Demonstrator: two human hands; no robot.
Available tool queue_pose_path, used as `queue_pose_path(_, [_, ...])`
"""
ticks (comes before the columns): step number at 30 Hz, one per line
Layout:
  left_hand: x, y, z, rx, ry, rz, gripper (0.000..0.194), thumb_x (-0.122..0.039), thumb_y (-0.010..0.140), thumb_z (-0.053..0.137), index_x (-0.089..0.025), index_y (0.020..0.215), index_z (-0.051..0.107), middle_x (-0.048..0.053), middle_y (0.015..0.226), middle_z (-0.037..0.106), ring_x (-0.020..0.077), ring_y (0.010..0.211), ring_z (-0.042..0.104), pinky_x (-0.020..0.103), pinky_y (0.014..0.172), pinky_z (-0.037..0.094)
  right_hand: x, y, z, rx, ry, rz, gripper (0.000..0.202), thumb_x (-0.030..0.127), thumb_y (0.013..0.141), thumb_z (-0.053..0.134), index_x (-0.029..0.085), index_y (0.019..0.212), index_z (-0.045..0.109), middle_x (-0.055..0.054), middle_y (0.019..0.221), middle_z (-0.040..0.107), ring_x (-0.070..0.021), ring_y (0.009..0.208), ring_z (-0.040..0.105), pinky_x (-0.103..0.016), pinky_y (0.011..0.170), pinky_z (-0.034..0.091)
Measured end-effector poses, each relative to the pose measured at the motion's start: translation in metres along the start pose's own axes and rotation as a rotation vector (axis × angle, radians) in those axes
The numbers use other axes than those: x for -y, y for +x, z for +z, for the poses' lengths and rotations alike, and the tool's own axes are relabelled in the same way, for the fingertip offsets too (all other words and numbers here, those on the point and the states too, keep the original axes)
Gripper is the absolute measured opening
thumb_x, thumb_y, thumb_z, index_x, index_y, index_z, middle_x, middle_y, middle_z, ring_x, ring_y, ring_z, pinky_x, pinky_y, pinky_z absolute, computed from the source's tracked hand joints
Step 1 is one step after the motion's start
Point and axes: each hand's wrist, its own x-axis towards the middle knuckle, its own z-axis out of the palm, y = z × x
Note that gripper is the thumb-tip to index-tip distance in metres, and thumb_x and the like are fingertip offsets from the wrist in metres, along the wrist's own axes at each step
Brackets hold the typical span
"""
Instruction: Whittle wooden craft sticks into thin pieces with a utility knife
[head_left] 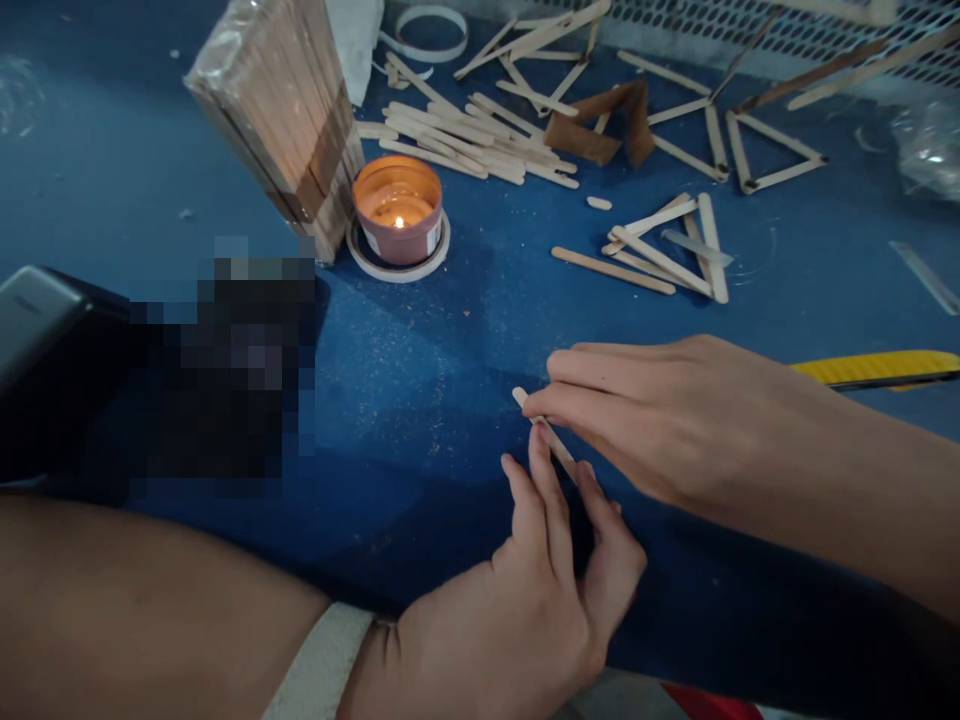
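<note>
A pale popsicle stick (561, 452) lies slanted between my two hands, low over the blue tabletop (420, 380). My left hand (517, 600), with a white band at the wrist, grips it from below between fingers and thumb. From the right, my right hand (660, 410) is closed with its fingertips on the stick near its upper end. That end sticks out past the fingers; the rest is partly covered. Beyond the hands lie a darker single stick (613, 270) and a small triangular frame of sticks (667, 250).
A lit candle in a pot (397, 235) stands on a white ring, beside a wrapped bundle of sticks (285, 120). Loose sticks (465, 135) and more stick triangles (772, 150) spread behind. A yellow cutter (885, 367) lies right, a dark device (60, 340) left.
</note>
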Motion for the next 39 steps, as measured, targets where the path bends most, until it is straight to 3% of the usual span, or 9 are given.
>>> queue_pose_path(11, [0.0,0.0,0.0,-0.002,-0.01,-0.01,0.05,-0.022,0.106,0.034,-0.006,0.144,0.064,0.019,0.139,0.07,0.0398,0.119,0.075,0.051,0.092,0.06,-0.002,-0.001,-0.001,0.002,0.041,0.007,0.029,0.007,0.096,0.047,0.016,0.113,0.07,-0.011,0.102,0.071,-0.0229,0.086,0.064,-0.031,0.058,0.039])
queue_pose_path(21, [-0.002,0.0,-0.002,0.049,-0.023,-0.034,0.05,-0.022,0.108,0.034,-0.007,0.148,0.06,0.019,0.144,0.067,0.0405,0.125,0.072,0.051,0.097,0.058,0.0,0.003,-0.002,0.006,0.062,0.036,0.026,0.007,0.097,0.048,0.015,0.105,0.071,-0.009,0.095,0.07,-0.02,0.075,0.061,-0.031,0.056,0.037])
queue_pose_path(32, [-0.008,0.002,-0.002,0.056,-0.037,-0.083,0.047,-0.029,0.11,0.04,-0.009,0.146,0.062,0.018,0.144,0.066,0.0416,0.126,0.071,0.052,0.098,0.059,-0.004,0.001,-0.002,0.033,0.069,0.011,0.027,0.007,0.099,0.046,0.016,0.108,0.07,-0.009,0.098,0.068,-0.0216,0.083,0.06,-0.032,0.059,0.039])
queue_pose_path(39, [-0.01,0.002,-0.002,0.034,-0.048,-0.101,0.046,-0.025,0.11,0.039,-0.009,0.146,0.062,0.018,0.142,0.067,0.042,0.126,0.071,0.052,0.097,0.06,-0.003,0.001,-0.005,0.034,0.088,0.018,0.026,0.006,0.098,0.05,0.015,0.112,0.071,-0.004,0.089,0.06,-0.0174,0.072,0.052,-0.03,0.059,0.038])
